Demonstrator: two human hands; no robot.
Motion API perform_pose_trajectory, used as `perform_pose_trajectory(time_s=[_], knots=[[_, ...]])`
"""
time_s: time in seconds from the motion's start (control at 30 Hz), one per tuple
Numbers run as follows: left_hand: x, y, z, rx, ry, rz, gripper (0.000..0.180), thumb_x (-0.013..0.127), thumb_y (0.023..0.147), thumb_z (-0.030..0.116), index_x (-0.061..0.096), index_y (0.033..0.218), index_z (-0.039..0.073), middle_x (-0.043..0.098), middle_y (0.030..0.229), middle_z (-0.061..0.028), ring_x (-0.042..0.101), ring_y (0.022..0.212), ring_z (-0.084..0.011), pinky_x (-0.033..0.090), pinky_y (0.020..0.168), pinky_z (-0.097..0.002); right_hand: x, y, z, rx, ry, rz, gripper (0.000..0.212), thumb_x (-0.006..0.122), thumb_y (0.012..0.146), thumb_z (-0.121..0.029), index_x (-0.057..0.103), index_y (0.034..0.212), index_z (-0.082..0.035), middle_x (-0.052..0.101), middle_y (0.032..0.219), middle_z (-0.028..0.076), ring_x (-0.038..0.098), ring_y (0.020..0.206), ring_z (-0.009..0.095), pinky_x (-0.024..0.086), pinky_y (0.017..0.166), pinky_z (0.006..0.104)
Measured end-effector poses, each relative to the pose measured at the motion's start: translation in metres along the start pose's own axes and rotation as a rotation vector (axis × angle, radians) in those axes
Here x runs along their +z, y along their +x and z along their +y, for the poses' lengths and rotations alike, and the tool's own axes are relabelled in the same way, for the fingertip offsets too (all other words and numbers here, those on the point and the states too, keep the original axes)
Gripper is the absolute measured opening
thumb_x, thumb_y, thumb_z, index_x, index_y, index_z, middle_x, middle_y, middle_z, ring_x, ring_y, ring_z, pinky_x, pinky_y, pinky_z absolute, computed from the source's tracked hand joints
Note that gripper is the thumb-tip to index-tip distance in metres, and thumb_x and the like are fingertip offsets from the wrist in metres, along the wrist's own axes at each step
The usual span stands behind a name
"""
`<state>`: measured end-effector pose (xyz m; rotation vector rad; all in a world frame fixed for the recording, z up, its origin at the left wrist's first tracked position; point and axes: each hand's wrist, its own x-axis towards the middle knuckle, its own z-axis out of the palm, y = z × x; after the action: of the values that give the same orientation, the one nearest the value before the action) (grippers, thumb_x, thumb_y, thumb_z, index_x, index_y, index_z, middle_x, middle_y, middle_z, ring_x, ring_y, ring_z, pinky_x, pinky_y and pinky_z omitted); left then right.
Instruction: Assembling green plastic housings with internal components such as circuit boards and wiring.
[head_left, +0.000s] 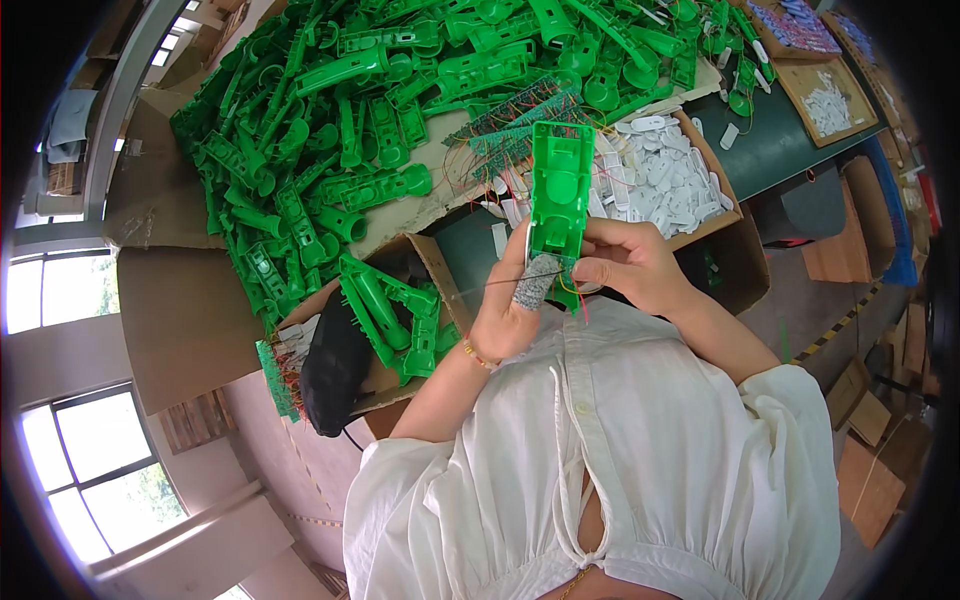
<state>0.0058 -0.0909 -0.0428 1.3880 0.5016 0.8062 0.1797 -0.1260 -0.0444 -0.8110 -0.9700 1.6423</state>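
Note:
A green plastic housing half [561,180] stands upright between my hands, its hollow side facing me. My left hand [508,305] is closed round its lower left side, with a grey knitted cover on the thumb. At the lower right edge my right hand [632,268] pinches with thumb and fingers near thin red, yellow and dark wires [575,285]. Just what those fingertips hold is partly hidden. Behind the housing lie green circuit boards [520,125] with loose wires, next to a box of white plastic pieces [668,175].
A big heap of green housings [400,90] covers cardboard at the back left. Several more housings [390,310] fill a carton near my left forearm, beside a black bundle [334,370]. On the right, a tray [825,100] of small white parts sits on the dark green table [765,155].

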Motion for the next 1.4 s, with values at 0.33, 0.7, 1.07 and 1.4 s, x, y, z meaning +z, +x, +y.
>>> perform_pose_trajectory(time_s=[0.33,0.7,1.07,1.4], knots=[[-0.005,-0.006,0.008,0.031,0.266,-0.118,0.061,0.043,0.087,0.023,0.016,0.136,-0.001,0.052,0.113,-0.0170,0.059,0.093,-0.0253,0.048,0.078,-0.0337,0.007,-0.019,0.004,-0.072,-0.205,0.077,0.024,0.062,0.082,-0.007,0.058,0.103,0.005,0.060,0.085,0.005,0.057,0.074,0.007,0.048,0.062,0.0202],[0.009,-0.009,-0.006,0.084,0.259,0.070,0.049,0.050,0.088,0.032,0.035,0.122,0.001,0.058,0.095,-0.0098,0.059,0.079,-0.0168,0.048,0.067,-0.0291,0.019,-0.023,0.009,-0.203,-0.257,0.133,0.024,0.058,0.085,-0.005,0.055,0.107,0.005,0.058,0.097,0.008,0.058,0.079,0.010,0.049,0.063,0.0223],[0.005,-0.013,-0.019,0.062,-0.003,-0.106,0.056,0.043,0.087,0.020,0.021,0.134,0.001,0.037,0.127,-0.0095,0.038,0.118,-0.0195,0.029,0.100,-0.0335,0.015,-0.021,0.010,-0.215,-0.361,0.242,0.029,0.054,0.082,-0.003,0.055,0.110,0.001,0.058,0.099,0.008,0.056,0.078,0.010,0.047,0.067,0.0240],[0.014,-0.008,-0.004,0.177,0.480,0.013,0.066,0.049,0.070,-0.008,0.030,0.132,-0.004,0.051,0.115,-0.0240,0.054,0.104,-0.0355,0.042,0.087,-0.0364,0.014,-0.011,-0.001,-0.260,-0.472,0.273,0.028,0.062,0.071,-0.010,0.057,0.098,-0.003,0.058,0.086,0.002,0.054,0.074,0.010,0.045,0.069,0.0248]])
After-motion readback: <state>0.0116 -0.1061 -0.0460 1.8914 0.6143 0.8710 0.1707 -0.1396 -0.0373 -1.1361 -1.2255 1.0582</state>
